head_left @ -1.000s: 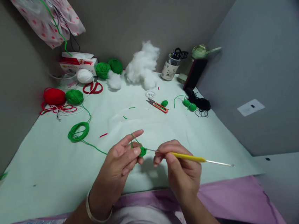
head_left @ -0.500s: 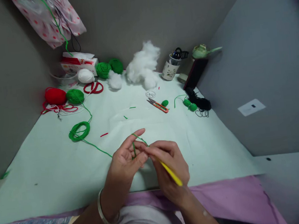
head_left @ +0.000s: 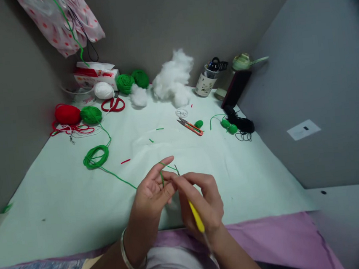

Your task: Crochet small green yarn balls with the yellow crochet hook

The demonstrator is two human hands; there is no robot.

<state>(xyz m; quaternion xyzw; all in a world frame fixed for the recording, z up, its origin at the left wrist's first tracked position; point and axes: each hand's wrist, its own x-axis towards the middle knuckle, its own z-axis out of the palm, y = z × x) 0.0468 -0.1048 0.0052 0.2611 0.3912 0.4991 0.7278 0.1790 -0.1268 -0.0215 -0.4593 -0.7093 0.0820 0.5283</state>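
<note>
Green yarn (head_left: 162,176) runs over the raised index finger of my left hand (head_left: 153,192), whose thumb and other fingers pinch together; any small piece of work between them is hidden. My right hand (head_left: 201,196) is closed round a crochet hook with a yellow handle (head_left: 196,217). The hook's thin metal tip sticks up past my fingertips and meets the yarn strand. From my left hand the yarn trails left to a loose green coil (head_left: 96,157) on the table and on to a green ball (head_left: 91,115).
Orange thread snips (head_left: 190,126) lie beyond my hands beside a small green crocheted piece (head_left: 199,124). White stuffing (head_left: 174,80), green yarn balls (head_left: 125,84), red yarn (head_left: 67,115) and red-handled scissors (head_left: 113,104) sit farther back. Black yarn (head_left: 242,124) lies near the right wall.
The crochet hook has swung more upright, its handle end moving left and toward me, and its tip now shows above my fingers. My left hand has barely moved.
</note>
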